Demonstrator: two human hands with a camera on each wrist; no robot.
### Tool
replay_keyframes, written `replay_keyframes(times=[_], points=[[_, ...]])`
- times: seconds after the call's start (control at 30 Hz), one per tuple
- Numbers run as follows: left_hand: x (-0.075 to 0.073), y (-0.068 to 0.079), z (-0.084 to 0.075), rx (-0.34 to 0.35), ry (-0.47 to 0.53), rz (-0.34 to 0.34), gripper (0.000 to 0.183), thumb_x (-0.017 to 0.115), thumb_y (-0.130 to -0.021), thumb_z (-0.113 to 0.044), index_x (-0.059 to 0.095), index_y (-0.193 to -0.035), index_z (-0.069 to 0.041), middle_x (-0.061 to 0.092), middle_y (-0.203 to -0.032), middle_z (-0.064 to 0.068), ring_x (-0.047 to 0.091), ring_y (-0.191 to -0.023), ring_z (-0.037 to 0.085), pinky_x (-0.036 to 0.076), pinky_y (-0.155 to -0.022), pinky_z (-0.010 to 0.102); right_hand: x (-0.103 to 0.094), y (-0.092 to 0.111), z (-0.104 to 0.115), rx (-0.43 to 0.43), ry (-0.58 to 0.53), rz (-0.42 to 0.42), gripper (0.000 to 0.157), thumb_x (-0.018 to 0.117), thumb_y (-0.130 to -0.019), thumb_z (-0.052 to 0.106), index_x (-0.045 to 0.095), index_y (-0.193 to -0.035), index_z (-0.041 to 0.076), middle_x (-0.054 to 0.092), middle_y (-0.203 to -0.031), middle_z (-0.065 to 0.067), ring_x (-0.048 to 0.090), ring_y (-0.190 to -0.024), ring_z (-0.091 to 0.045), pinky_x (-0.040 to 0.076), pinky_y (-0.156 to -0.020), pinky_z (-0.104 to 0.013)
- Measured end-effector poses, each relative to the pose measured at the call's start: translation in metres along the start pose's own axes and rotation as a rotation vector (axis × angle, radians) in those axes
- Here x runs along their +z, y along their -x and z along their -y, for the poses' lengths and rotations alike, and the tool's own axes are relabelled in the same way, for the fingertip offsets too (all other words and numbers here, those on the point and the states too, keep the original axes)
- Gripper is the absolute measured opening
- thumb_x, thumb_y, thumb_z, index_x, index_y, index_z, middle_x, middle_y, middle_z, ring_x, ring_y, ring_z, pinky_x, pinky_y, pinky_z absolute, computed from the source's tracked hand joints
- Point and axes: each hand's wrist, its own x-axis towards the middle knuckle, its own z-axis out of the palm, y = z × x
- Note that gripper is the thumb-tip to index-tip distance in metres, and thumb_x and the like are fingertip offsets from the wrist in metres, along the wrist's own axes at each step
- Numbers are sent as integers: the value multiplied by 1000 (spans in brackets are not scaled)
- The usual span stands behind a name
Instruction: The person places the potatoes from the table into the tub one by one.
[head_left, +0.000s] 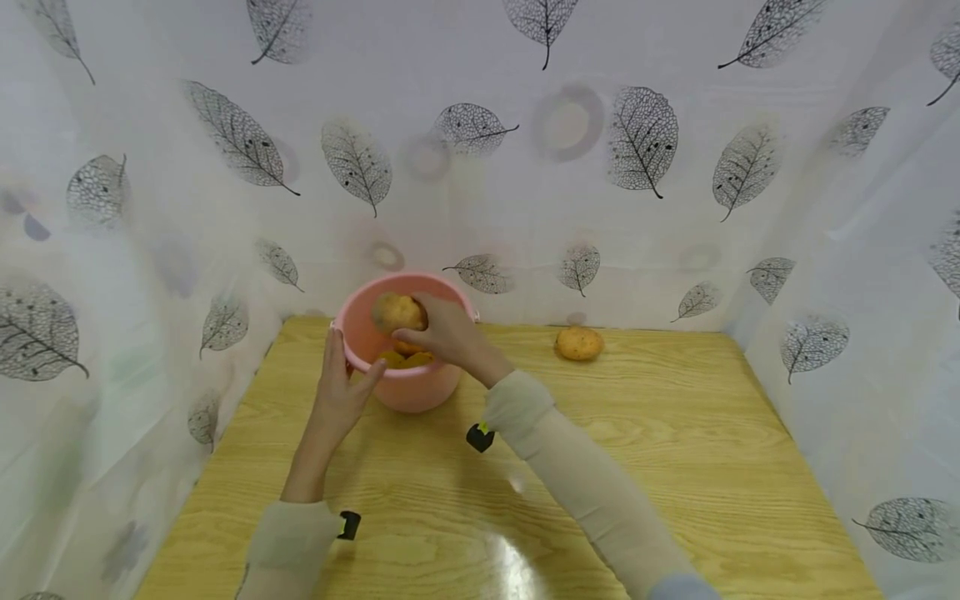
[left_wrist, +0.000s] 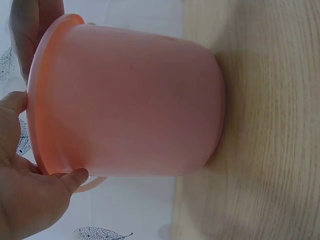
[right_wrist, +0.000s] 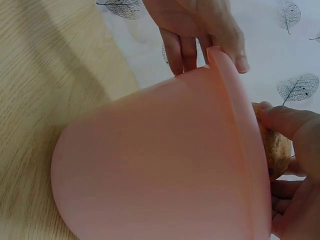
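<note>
A pink bucket stands upright at the back left of the table. My left hand holds its near-left rim, thumb and fingers spread along the edge; in the left wrist view the fingertips lie against the outer wall. My right hand grips a potato at the bucket's mouth, thumb on the near side. Below it, other potatoes lie inside, partly hidden by the rim and hand. In the right wrist view the gripped potato shows just past the rim.
One more potato lies on the wooden table near its back edge, right of the bucket. A pale curtain with leaf prints hangs behind and along both sides. Both wrists carry small black devices.
</note>
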Motion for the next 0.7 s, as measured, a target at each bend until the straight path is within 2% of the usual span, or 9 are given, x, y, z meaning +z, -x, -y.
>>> replay_keyframes(times=[0.17, 0.27, 0.37, 0.5, 0.7], points=[[1, 1, -1, -5, -11, -7, 101, 67, -102, -25, -10, -163, -1, -13, -170, 18, 12, -155, 35, 23, -125, 49, 4, 0, -2, 50, 10, 7, 55, 73, -97, 42, 58, -138, 8, 69, -113, -4, 62, -92, -14, 54, -78, -27], [2, 1, -2, 1, -8, -17, 100, 67, -102, -24, -9, -163, 0, -12, -170, 19, 12, -155, 35, 23, -125, 49, 7, 0, -4, 62, 63, 16, 58, 70, -99, 44, 58, -138, 3, 69, -108, -7, 62, -86, -16, 54, -75, -29], [2, 0, -2, 14, -4, -31, 99, 67, -102, -21, -7, -163, 2, -11, -170, 20, 12, -155, 36, 23, -125, 50, 9, -1, -6, 59, 133, 20, 60, 67, -101, 42, 58, -139, -3, 71, -112, -13, 63, -88, -20, 56, -83, -32], [3, -1, -3, 18, 13, -41, 98, 67, -102, -19, -6, -163, 3, -10, -170, 21, 13, -155, 38, 23, -125, 50, 10, -2, -7, 46, 166, 15, 57, 66, -103, 36, 58, -141, -6, 69, -126, -18, 65, -101, -24, 55, -96, -36], [3, -1, -5, 7, 27, -41, 99, 68, -101, -18, -7, -163, 2, -11, -170, 20, 11, -155, 37, 22, -125, 49, 8, 0, -10, 12, 86, -8, 51, 66, -103, 27, 58, -140, -7, 65, -135, -20, 62, -118, -29, 50, -107, -39]])
